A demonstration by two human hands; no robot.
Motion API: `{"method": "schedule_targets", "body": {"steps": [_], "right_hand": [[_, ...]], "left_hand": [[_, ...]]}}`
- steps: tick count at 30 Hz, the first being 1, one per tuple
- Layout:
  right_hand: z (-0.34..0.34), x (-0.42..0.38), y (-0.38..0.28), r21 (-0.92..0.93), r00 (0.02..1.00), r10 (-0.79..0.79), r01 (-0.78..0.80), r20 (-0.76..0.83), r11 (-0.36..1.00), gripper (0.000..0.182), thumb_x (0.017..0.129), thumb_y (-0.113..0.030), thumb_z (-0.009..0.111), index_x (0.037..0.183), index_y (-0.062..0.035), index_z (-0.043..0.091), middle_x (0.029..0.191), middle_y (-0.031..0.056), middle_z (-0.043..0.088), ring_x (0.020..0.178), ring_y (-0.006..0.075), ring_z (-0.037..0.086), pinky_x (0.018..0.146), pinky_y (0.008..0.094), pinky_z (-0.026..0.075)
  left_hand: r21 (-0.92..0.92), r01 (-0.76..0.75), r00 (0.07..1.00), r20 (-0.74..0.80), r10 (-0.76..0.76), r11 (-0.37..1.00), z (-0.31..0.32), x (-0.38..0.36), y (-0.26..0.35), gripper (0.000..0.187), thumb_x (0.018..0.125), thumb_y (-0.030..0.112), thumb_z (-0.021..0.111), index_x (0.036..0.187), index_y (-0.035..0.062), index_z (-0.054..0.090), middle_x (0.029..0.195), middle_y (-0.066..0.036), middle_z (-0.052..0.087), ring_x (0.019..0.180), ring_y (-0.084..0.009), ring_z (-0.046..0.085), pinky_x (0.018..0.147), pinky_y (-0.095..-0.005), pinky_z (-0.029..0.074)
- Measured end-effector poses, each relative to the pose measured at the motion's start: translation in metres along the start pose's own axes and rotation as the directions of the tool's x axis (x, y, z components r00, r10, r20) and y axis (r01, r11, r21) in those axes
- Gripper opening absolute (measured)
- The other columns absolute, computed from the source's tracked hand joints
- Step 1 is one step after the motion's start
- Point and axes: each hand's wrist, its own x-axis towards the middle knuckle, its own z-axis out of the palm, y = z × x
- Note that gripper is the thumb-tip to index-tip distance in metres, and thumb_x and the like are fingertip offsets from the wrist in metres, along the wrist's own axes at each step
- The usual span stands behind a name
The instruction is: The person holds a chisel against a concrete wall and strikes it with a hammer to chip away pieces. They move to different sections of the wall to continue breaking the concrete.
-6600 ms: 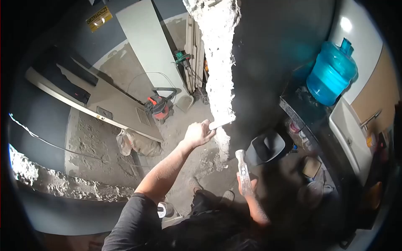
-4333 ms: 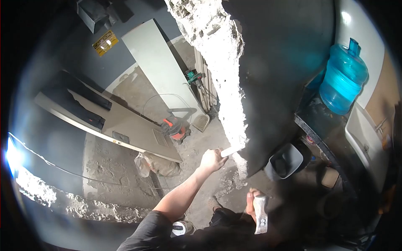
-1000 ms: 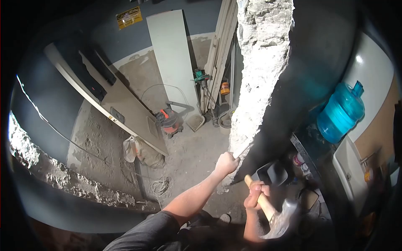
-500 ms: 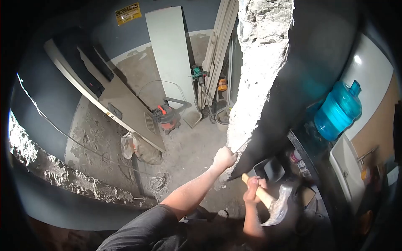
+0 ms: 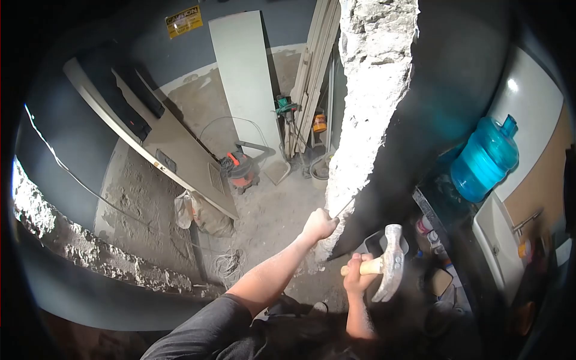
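My left hand (image 5: 320, 226) is closed around a thin metal chisel (image 5: 345, 207), whose shaft slants up to the right against the rough broken wall edge (image 5: 375, 90). The part of the chisel inside my fist is hidden. Lower and to the right, my right hand (image 5: 359, 273) grips the light wooden handle of a claw hammer (image 5: 393, 263). The hammer's worn steel head stands upright, apart from the chisel and the wall.
A blue water jug (image 5: 485, 159) stands on a dark counter beside a white sink (image 5: 498, 243). On the dusty floor are a red vacuum (image 5: 241, 170), a filled sack (image 5: 210, 215) and coiled cable (image 5: 229, 264). A door (image 5: 189, 156), a pale panel (image 5: 243, 78) and long boards lean behind.
My right hand has turned the hammer, so its head has risen from low right to nearly upright. My left hand has shifted slightly left with the chisel.
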Motion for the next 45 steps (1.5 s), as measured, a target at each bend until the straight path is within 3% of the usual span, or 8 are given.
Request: {"method": "schedule_targets", "body": {"steps": [7, 10, 19, 22, 29, 35, 41, 45], "right_hand": [[0.008, 0.021, 0.007, -0.692, 0.921, -0.349, 0.366, 0.173, 0.623, 0.021, 0.093, -0.011, 0.057, 0.076, 0.0022, 0.058, 0.070, 0.0227, 0.060, 0.064, 0.0392, 0.059, 0.057, 0.0423, 0.043], [0.002, 0.024, 0.044, -0.630, 0.928, 0.371, -0.302, -0.023, 0.716, 0.019, 0.093, -0.015, 0.059, 0.085, 0.0032, 0.060, 0.082, 0.0222, 0.064, 0.081, 0.0379, 0.062, 0.070, 0.0403, 0.045], [0.001, 0.017, 0.063, -0.707, 0.960, 0.279, -0.220, -0.034, 0.672, 0.020, 0.087, -0.016, 0.066, 0.090, 0.0039, 0.065, 0.081, 0.0254, 0.065, 0.078, 0.0393, 0.065, 0.066, 0.0450, 0.048], [0.017, 0.013, 0.022, -0.569, 0.961, -0.226, 0.275, 0.157, 0.775, 0.019, 0.092, -0.016, 0.062, 0.089, 0.0027, 0.059, 0.084, 0.0166, 0.065, 0.083, 0.0304, 0.063, 0.076, 0.0420, 0.048], [0.006, 0.028, 0.060, -0.650, 0.959, 0.278, -0.172, 0.062, 0.740, 0.024, 0.091, -0.023, 0.066, 0.087, -0.0003, 0.057, 0.069, 0.0073, 0.058, 0.061, 0.0205, 0.057, 0.061, 0.0344, 0.046], [-0.018, 0.005, 0.084, -0.401, 0.977, -0.156, 0.202, 0.146, 0.893, 0.017, 0.089, -0.013, 0.062, 0.088, 0.0033, 0.062, 0.084, 0.0206, 0.063, 0.082, 0.0462, 0.059, 0.074, 0.0494, 0.047], [-0.005, 0.010, 0.068, -0.293, 0.970, 0.244, -0.232, 0.004, 0.927, 0.017, 0.088, -0.013, 0.066, 0.081, -0.0029, 0.053, 0.061, 0.0028, 0.053, 0.050, 0.0124, 0.051, 0.050, 0.0285, 0.044], [-0.009, 0.019, 0.033, -0.207, 0.928, -0.341, 0.367, 0.153, 0.907, 0.020, 0.088, -0.003, 0.056, 0.070, -0.0051, 0.048, 0.059, 0.0015, 0.050, 0.054, 0.0108, 0.047, 0.051, 0.0271, 0.039]], "left_hand": [[-0.067, -0.006, 1.000, -0.008, 0.005, 0.998, 0.010, 0.005, -0.011, 0.040, 0.076, 0.028, 0.066, 0.074, -0.0120, 0.065, 0.073, -0.034, 0.063, 0.080, -0.0439, 0.068, 0.075, -0.0463, 0.054], [-0.033, -0.026, 0.998, -0.060, 0.024, 0.999, 0.020, 0.004, -0.020, 0.041, 0.076, 0.029, 0.067, 0.073, -0.0120, 0.064, 0.073, -0.034, 0.062, 0.079, -0.0452, 0.067, 0.075, -0.0463, 0.054], [-0.107, 0.026, 1.000, -0.006, -0.027, 0.994, 0.016, 0.004, -0.014, 0.042, 0.078, 0.030, 0.068, 0.080, -0.0123, 0.065, 0.080, -0.036, 0.063, 0.086, -0.0455, 0.066, 0.080, -0.0471, 0.054], [-0.072, -0.015, 0.999, -0.031, 0.012, 0.997, 0.012, 0.009, -0.017, 0.043, 0.078, 0.031, 0.069, 0.077, -0.0119, 0.065, 0.080, -0.035, 0.063, 0.085, -0.0462, 0.066, 0.079, -0.0471, 0.054], [-0.132, 0.023, 1.000, 0.005, -0.022, 0.991, 0.005, 0.008, -0.005, 0.043, 0.078, 0.031, 0.068, 0.080, -0.0116, 0.065, 0.082, -0.035, 0.063, 0.087, -0.0462, 0.066, 0.080, -0.0471, 0.054], [-0.127, 0.035, 0.999, -0.006, -0.036, 0.991, 0.010, 0.002, -0.006, 0.043, 0.079, 0.032, 0.068, 0.080, -0.0110, 0.066, 0.082, -0.034, 0.064, 0.086, -0.0461, 0.066, 0.081, -0.0476, 0.053], [-0.037, -0.035, 0.996, -0.087, 0.032, 0.999, 0.018, 0.011, -0.017, 0.043, 0.078, 0.031, 0.068, 0.078, -0.0118, 0.066, 0.077, -0.034, 0.063, 0.083, -0.0450, 0.067, 0.077, -0.0469, 0.054], [-0.063, 0.048, 0.998, -0.031, -0.050, 0.997, 0.013, 0.006, -0.009, 0.042, 0.077, 0.031, 0.067, 0.077, -0.0115, 0.065, 0.078, -0.035, 0.063, 0.083, -0.0442, 0.068, 0.078, -0.0461, 0.054]]}}
